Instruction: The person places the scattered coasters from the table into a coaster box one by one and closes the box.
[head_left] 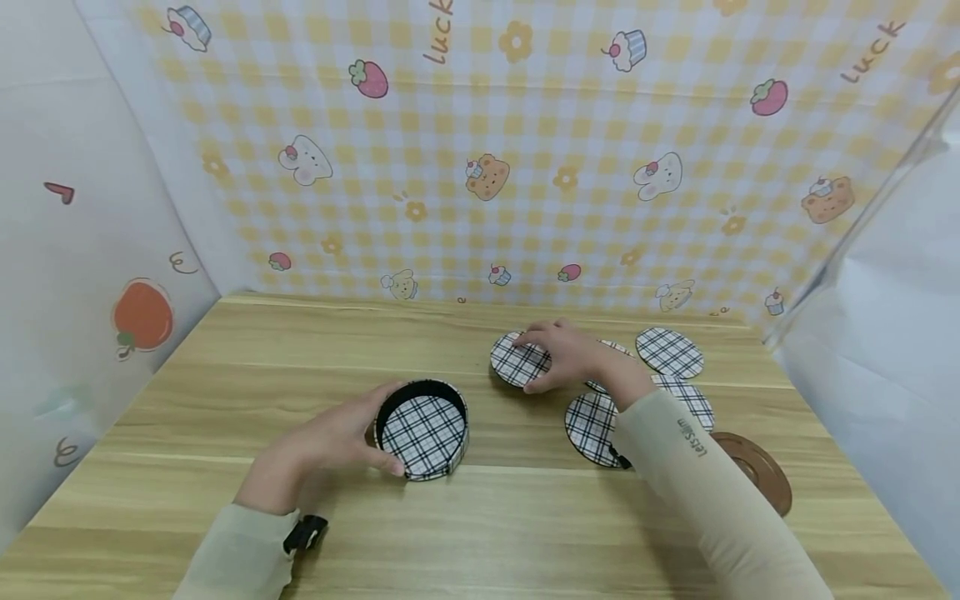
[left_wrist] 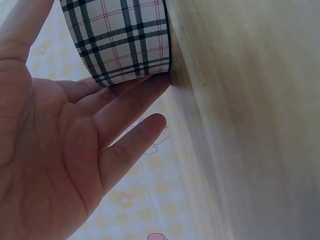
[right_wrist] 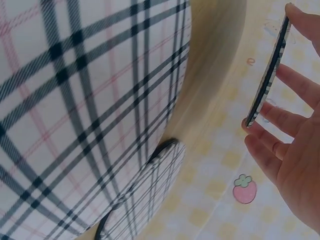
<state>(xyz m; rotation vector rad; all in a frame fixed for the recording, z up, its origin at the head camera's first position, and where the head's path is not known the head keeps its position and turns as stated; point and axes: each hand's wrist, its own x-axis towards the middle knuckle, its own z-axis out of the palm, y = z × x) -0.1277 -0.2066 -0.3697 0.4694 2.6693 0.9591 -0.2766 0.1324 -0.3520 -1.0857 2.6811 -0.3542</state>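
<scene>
My left hand [head_left: 330, 442] holds a round plaid coaster holder [head_left: 460, 450] on the wooden table, thumb at its front and fingers round the far side. In the left wrist view the fingertips touch the lower edge of its plaid wall [left_wrist: 125, 45]. A plaid coaster [head_left: 423, 433] lies inside, framed by the black inner wall. To the right, my right hand [head_left: 572, 357] grips another round plaid coaster [head_left: 513, 358] by its edge, thumb at the near side. The right wrist view shows this coaster edge-on [right_wrist: 267, 72], raised off the table between thumb and fingertips.
Several more plaid coasters lie right of and under my right arm: one near the front [head_left: 588, 423], one at the back [head_left: 670, 352], one beside the sleeve [head_left: 692, 402]. A brown round disc [head_left: 776, 479] is partly hidden by that sleeve. A patterned cloth [head_left: 450, 233] hangs behind the table.
</scene>
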